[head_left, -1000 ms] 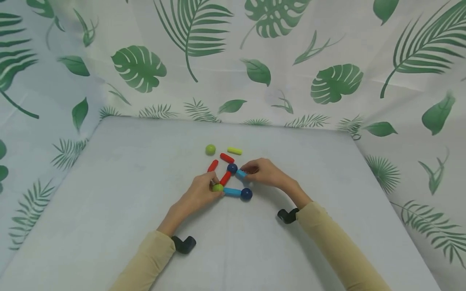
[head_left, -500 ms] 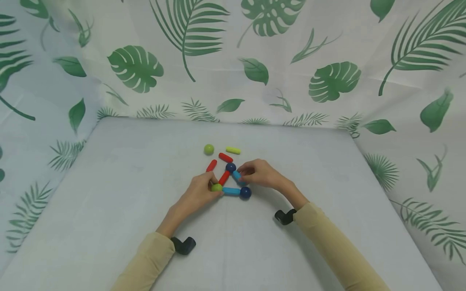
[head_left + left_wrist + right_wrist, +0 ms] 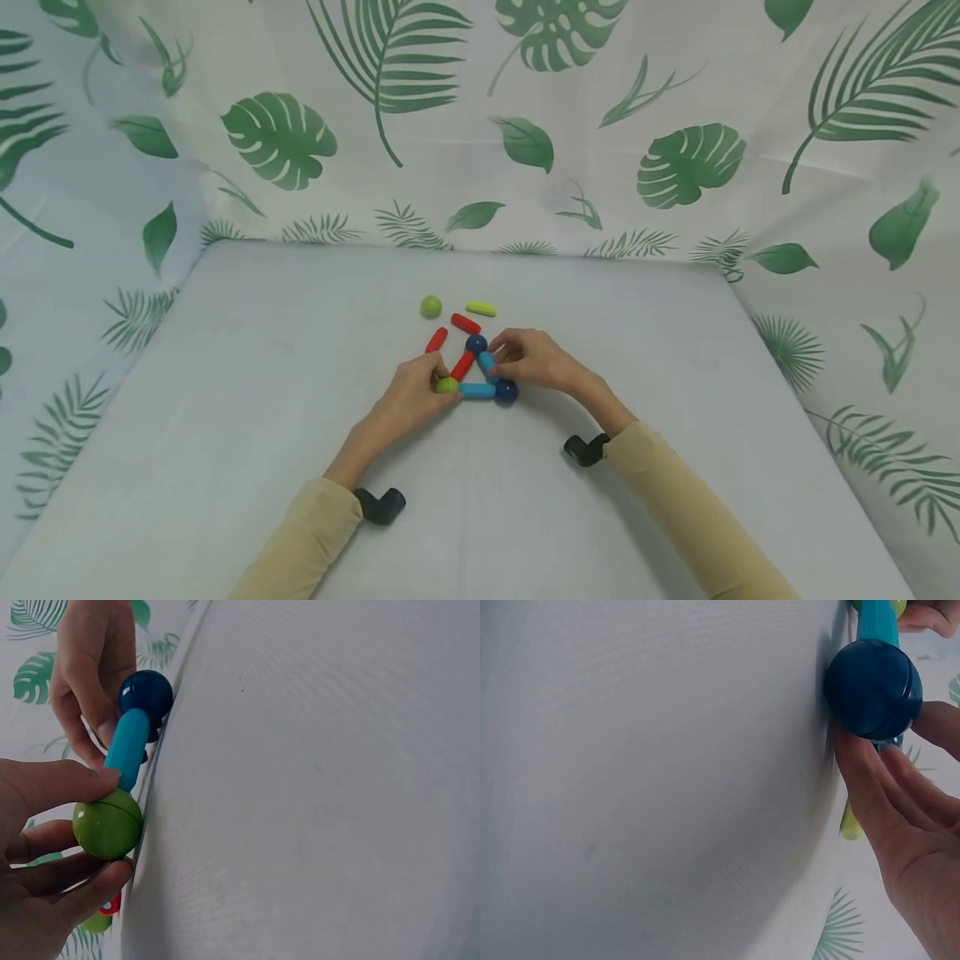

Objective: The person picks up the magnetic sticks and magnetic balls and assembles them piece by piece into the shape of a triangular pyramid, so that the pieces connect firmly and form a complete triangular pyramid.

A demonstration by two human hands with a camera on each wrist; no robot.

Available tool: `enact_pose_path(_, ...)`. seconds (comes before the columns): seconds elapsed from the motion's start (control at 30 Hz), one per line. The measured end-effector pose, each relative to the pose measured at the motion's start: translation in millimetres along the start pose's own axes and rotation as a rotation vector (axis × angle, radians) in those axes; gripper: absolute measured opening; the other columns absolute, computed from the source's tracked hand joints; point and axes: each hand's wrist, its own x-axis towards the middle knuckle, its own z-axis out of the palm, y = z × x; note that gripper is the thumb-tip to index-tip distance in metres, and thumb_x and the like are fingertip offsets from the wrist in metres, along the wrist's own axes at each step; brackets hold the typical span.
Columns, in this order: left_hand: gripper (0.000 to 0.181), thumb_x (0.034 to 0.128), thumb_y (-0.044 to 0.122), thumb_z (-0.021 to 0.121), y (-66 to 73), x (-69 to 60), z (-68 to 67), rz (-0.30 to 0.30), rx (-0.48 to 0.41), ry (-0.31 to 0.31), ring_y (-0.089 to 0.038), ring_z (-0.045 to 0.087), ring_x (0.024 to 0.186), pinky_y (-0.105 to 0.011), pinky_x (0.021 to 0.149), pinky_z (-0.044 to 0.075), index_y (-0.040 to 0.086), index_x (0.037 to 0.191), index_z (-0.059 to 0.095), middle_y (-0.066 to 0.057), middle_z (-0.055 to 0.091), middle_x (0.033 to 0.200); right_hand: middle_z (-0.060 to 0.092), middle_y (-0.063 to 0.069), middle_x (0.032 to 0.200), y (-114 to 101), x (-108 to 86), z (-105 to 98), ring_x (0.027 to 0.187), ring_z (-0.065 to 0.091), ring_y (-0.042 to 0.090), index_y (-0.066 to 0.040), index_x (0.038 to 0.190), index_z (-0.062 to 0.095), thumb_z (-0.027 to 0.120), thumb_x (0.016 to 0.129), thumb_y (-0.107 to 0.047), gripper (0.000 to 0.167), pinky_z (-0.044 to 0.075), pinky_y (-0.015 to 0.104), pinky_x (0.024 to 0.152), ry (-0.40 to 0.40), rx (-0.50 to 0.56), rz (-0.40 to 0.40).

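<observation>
- Left hand [image 3: 412, 392]: thumb and fingertips closed around a green ball [image 3: 107, 825], a ball's breadth between them.
- Right hand [image 3: 538, 358]: thumb and fingers curled in, pinching a slanted blue stick [image 3: 487, 362].
- Just beside the right fingertips, nearer the wearer: a dark blue ball [image 3: 506, 392]. A level blue stick [image 3: 477, 391] links it to the green ball.
- Beyond the gripped stick: a second dark blue ball [image 3: 476, 343], joined by a slanted red stick [image 3: 462, 365] to the ball in the left fingers. Triangle outline.
- Just past the left fingers: a loose red stick [image 3: 437, 340].
- Farther off, ahead of both hands: another red stick [image 3: 466, 323], a yellow stick [image 3: 482, 308], a second green ball [image 3: 431, 306].
</observation>
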Motion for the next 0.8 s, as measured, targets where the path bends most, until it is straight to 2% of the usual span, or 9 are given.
enact_pose_path(0.17, 0.026, 0.0863, 0.011, 0.083, 0.1, 1.6, 0.2, -0.010, 0.001, 0.000, -0.018, 0.055, 0.080, -0.027, 0.072, 0.051, 0.006, 0.099, 0.061, -0.004, 0.060, 0.084, 0.073, 0.011, 0.113, -2, -4.1, -2, 0.101, 0.069, 0.022, -0.005, 0.129, 0.064, 0.073, 0.095, -0.023, 0.039, 0.059, 0.038, 0.090, -0.011, -0.010, 0.003)
enact_pose_path(0.43, 0.025, 0.0867, 0.010, 0.082, 2.2, 4.3, 0.5, -0.009, -0.004, -0.001, -0.018, 0.055, 0.081, -0.029, 0.074, 0.052, 0.006, 0.099, 0.061, -0.005, 0.062, 0.086, 0.073, 0.008, 0.115, -1, -17.2, -10, 0.102, 0.068, 0.019, -0.008, 0.142, 0.056, 0.077, 0.093, -0.027, 0.057, 0.057, 0.042, 0.095, -0.109, 0.014, 0.034)
enact_pose_path(0.63, 0.026, 0.0868, 0.011, 0.082, 1.0, 5.3, 0.1, -0.008, -0.003, -0.010, -0.018, 0.055, 0.082, -0.029, 0.075, 0.052, 0.007, 0.100, 0.061, -0.005, 0.062, 0.087, 0.072, 0.009, 0.116, 7, -19.3, -8, 0.107, 0.066, 0.022, -0.008, 0.142, 0.056, 0.079, 0.091, -0.029, 0.060, 0.057, 0.042, 0.095, -0.109, 0.051, 0.022)
enact_pose_path(0.8, 0.027, 0.0874, 0.015, 0.083, -0.9, 6.2, -4.1, -0.017, -0.003, -0.050, -0.017, 0.057, 0.085, -0.028, 0.077, 0.053, 0.009, 0.103, 0.061, -0.003, 0.062, 0.090, 0.072, 0.008, 0.114, 12, -17.3, -6, 0.106, 0.066, 0.021, -0.008, 0.141, 0.058, 0.078, 0.092, -0.031, 0.058, 0.057, 0.041, 0.095, -0.111, 0.065, 0.006)
